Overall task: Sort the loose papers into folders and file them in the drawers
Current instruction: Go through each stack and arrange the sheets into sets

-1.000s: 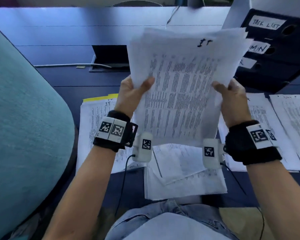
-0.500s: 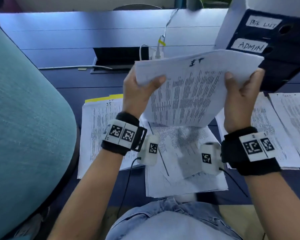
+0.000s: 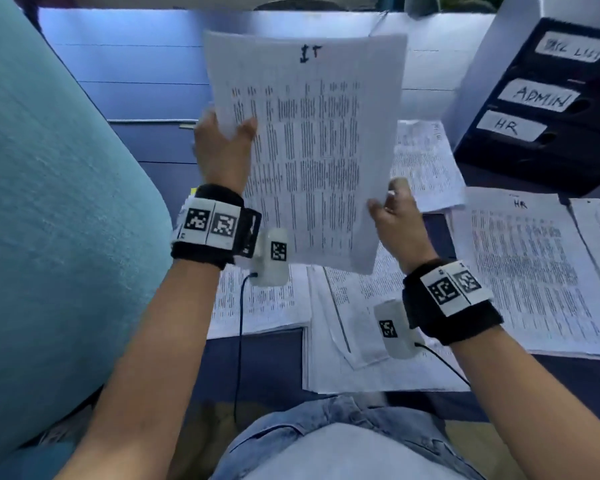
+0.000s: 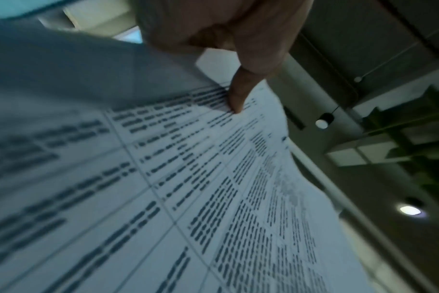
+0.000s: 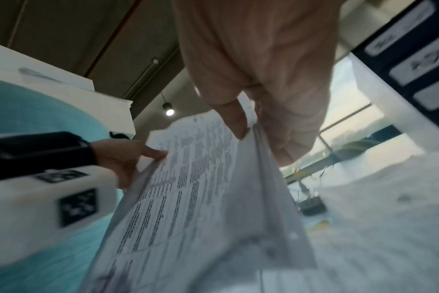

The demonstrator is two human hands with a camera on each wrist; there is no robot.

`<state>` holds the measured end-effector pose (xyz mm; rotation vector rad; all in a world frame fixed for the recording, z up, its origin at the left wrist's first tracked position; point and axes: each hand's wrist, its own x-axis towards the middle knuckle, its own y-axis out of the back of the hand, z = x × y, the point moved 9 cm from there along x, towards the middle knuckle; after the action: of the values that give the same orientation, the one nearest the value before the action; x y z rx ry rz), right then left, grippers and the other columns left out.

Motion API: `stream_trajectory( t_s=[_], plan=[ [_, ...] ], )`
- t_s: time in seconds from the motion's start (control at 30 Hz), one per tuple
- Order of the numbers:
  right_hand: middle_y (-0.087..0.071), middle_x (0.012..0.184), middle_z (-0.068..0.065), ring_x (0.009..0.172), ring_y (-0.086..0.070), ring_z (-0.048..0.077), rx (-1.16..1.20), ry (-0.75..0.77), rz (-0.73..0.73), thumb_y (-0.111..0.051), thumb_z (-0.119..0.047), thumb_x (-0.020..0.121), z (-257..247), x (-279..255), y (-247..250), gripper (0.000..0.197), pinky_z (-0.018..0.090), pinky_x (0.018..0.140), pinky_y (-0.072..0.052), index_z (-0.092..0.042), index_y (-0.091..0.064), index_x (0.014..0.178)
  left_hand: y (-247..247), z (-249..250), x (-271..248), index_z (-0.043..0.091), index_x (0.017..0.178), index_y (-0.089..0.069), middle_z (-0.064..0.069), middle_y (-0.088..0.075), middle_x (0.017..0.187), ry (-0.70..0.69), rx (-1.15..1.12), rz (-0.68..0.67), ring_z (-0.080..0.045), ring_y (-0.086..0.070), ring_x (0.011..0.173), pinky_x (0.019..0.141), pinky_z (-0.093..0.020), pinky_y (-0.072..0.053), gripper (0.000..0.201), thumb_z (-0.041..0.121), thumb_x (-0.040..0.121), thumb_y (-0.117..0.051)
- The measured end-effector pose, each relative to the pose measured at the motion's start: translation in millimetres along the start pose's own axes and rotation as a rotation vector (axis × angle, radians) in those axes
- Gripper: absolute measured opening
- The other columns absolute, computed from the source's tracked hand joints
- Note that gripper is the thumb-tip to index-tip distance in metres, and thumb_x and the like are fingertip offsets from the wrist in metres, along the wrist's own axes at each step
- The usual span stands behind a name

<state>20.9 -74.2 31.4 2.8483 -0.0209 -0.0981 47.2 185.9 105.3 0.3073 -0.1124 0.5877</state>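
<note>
Two hands on the IT sheaf

We note the desk [image 3: 146, 98] as landmark. Printed piles [image 3: 520, 271] lie on it; labelled binders [image 3: 548, 109] stand at its far right. Above the desk's middle we hold the IT sheaf [image 3: 309, 150] upright: left hand [image 3: 224, 150] pinching its left edge, right hand [image 3: 395, 216] pinching its lower right edge.

A sheaf of printed white papers marked "IT" [image 3: 309, 150] is held upright above the dark blue worktop [image 3: 146, 157], the left hand [image 3: 224, 152] at its left edge, the right hand [image 3: 397, 220] at its lower right corner. Loose white paper stacks [image 3: 527, 271] lie beneath and to the right, before the labelled dark binders [image 3: 548, 109].
</note>
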Motion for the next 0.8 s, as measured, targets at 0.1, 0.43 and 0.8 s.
stream_trajectory(
  t_s=[0.1,0.43,0.8],
  plan=[
    [-0.065,0.106,0.018,0.093,-0.063,0.03,-0.119,-0.088,-0.123,-0.052,-0.007,0.092,18,-3,-39,0.013,0.041,0.082,-0.053,-0.013,-0.043,0.097,21,-35,9,0.007,0.108,-0.058,-0.01,-0.066,0.112,0.106,0.254,0.117,-0.028,-0.061,0.103,0.085,-0.032,-0.048,0.029,0.016,0.081,-0.061],
    [-0.059,0.089,0.018,0.055,-0.06,0.025,-0.425,-0.242,-0.411,-0.049,0.003,0.09,61,-17,-113,0.02,0.035,0.054,-0.055,-0.003,-0.051,0.109,41,-125,3,0.006,0.128,-0.033,-0.02,-0.055,0.122,0.344,0.656,0.027,-0.036,-0.054,0.112,0.092,-0.041,-0.043,0.046,-0.002,0.086,-0.049],
    [-0.065,0.1,0.014,0.095,-0.06,0.024,-0.474,-0.206,-0.274,-0.056,-0.009,0.09,64,-2,-70,0.044,0.023,0.087,-0.04,-0.006,-0.047,0.133,-4,-136,-10,0.006,0.146,-0.01,-0.016,-0.011,0.149,0.268,0.92,-0.184,-0.033,-0.012,0.139,0.113,-0.047,-0.014,0.088,0.007,0.076,-0.063]
  ],
)
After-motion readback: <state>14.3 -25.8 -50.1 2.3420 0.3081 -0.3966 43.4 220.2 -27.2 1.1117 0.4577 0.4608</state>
